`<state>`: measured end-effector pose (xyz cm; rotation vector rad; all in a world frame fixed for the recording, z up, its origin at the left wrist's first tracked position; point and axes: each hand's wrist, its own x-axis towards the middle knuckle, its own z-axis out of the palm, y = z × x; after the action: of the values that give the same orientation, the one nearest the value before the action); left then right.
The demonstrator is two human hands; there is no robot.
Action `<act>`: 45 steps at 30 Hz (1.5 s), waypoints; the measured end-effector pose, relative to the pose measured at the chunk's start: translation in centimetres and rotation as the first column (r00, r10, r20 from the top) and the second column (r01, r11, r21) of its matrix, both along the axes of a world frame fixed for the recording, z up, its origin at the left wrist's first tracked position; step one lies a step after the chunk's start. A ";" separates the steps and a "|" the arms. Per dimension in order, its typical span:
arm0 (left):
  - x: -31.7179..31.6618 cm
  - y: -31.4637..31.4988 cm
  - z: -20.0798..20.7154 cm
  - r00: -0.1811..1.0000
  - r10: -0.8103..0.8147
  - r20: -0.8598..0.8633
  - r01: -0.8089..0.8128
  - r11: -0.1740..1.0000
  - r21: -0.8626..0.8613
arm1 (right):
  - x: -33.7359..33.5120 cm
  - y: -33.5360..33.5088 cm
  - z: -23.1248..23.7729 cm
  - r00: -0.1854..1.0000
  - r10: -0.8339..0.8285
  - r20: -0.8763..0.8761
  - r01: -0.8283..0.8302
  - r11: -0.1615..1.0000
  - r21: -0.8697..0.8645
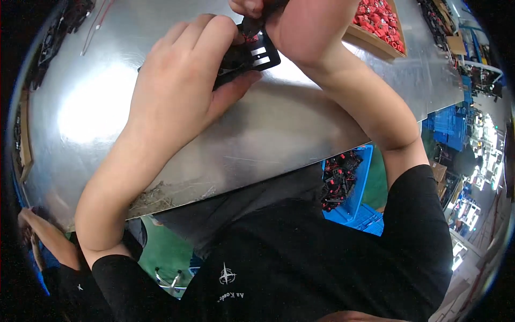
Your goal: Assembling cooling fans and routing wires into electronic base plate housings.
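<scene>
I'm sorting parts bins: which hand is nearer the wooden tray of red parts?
Right. The right hand is just left of the wooden tray; the left hand lies farther left, gripping the black part.

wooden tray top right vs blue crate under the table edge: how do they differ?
The wooden tray sits on the metal table; the blue crate stands lower, beside the person's body, past the table's near edge. The wooden tray is shallow with a low brown rim; the blue crate is deeper, plastic. The wooden tray holds red parts; the blue crate holds mostly black ones with red bits. Both are open-topped and hold small parts.
</scene>
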<state>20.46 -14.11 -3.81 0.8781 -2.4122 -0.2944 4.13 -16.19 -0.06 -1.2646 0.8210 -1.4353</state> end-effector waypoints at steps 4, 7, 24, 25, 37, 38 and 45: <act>-0.1 0.3 0.0 1.000 0.007 0.028 -0.007 1.000 -0.016 | 0.3 0.7 0.4 1.000 -0.015 -0.020 0.015 1.000 -0.011; -0.1 0.2 0.0 1.000 0.002 0.017 -0.002 0.999 -0.033 | -0.3 1.1 1.5 1.000 -0.024 -0.005 0.024 1.000 0.006; 0.1 0.1 0.0 1.000 0.011 0.005 -0.011 1.000 -0.024 | 0.7 0.7 0.2 0.997 -0.027 -0.068 0.024 0.999 -0.039; 0.1 0.1 0.0 1.000 0.009 0.000 -0.009 0.999 -0.033 | 0.8 0.7 0.2 0.997 -0.038 -0.063 0.036 0.999 -0.034; 0.9 -0.3 0.4 0.998 0.040 0.058 -0.047 0.991 0.127 | -0.2 0.4 0.4 0.991 -0.053 -0.120 0.032 0.986 -0.166; 1.0 -0.4 0.2 0.998 0.040 0.057 -0.047 0.990 0.130 | -0.5 0.3 0.0 0.991 -0.053 -0.120 0.033 0.986 -0.163; 1.3 -1.0 -0.1 0.999 0.022 0.027 -0.023 0.998 0.058 | -1.4 0.4 1.3 0.951 0.150 0.271 -0.172 0.983 0.060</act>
<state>21.79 -15.10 -3.94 0.9404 -2.4273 -0.3485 2.70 -15.80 1.21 -1.0239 0.5758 -1.3873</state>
